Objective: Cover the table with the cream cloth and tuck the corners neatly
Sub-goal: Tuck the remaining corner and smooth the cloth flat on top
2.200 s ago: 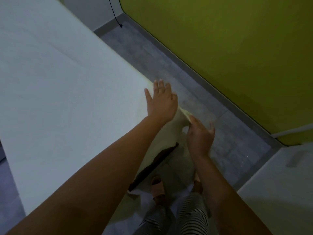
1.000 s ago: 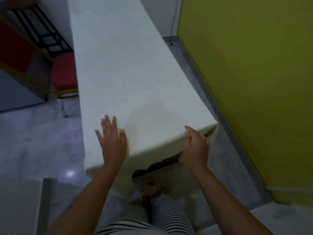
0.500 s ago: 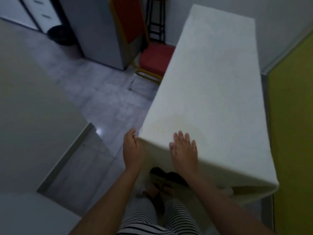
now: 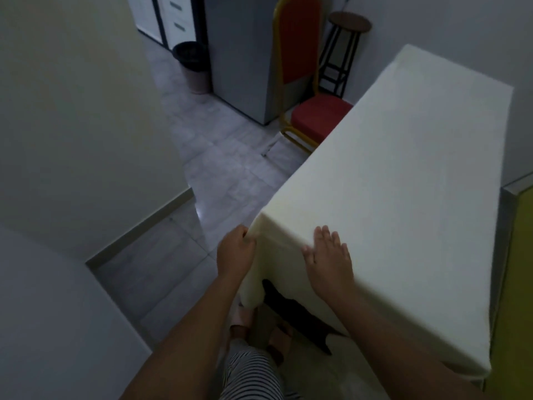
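Note:
The cream cloth lies spread over the long table and hangs down its near end. My left hand grips a fold of the cloth at the near left corner, fingers closed on it. My right hand rests flat on the cloth at the near edge, fingers spread. Below the hanging cloth a dark gap shows the table's underside. The table itself is hidden by the cloth.
A red chair with a gold frame stands by the table's left side, a dark stool behind it. A grey cabinet and a black bin are farther back. A yellow wall runs along the right. My feet are below.
I have shifted from the near right corner to the near left corner. My left hand went from lying flat to gripping the corner fold; my right hand let go and lies flat.

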